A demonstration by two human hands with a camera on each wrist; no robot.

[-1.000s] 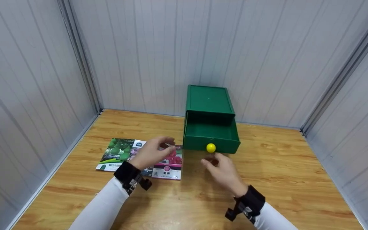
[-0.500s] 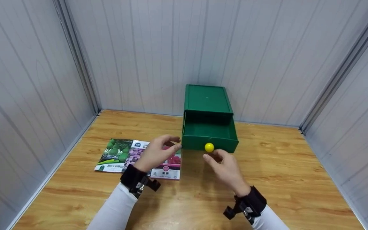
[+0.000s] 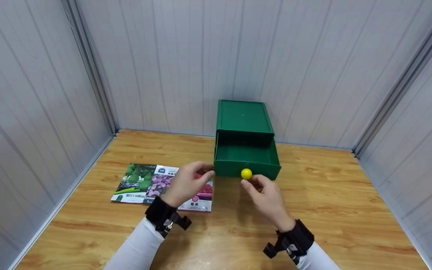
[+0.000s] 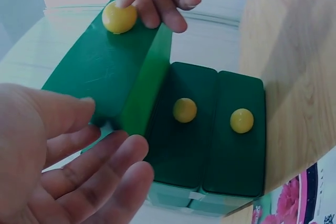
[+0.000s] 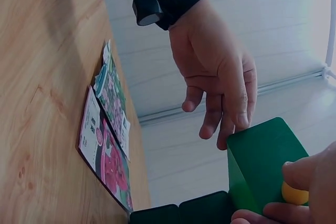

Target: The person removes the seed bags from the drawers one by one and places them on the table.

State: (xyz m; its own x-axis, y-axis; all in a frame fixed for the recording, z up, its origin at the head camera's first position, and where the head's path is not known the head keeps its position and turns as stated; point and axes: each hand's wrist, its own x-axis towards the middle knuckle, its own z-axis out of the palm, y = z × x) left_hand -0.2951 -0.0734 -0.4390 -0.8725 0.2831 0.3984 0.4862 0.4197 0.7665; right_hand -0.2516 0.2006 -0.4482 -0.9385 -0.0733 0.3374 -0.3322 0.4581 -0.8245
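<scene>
Pinching yellow knob point(image 3: 246, 174), right hand point(image 3: 269, 199), left hand point(image 3: 186, 183) loosely curved at drawer's point(image 3: 228, 169) edge, space between

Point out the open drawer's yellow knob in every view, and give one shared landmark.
Head: the yellow knob sits right of and below centre.
Left wrist: the knob is near the upper left.
Right wrist: the knob at lower right, partly behind the right hand.
Shared landmark: the green drawer front.

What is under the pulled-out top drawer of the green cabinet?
Below it, the left wrist view shows a middle drawer and a bottom drawer, both pushed in, each with a yellow knob. The wooden tabletop beneath the cabinet is covered from sight.
</scene>
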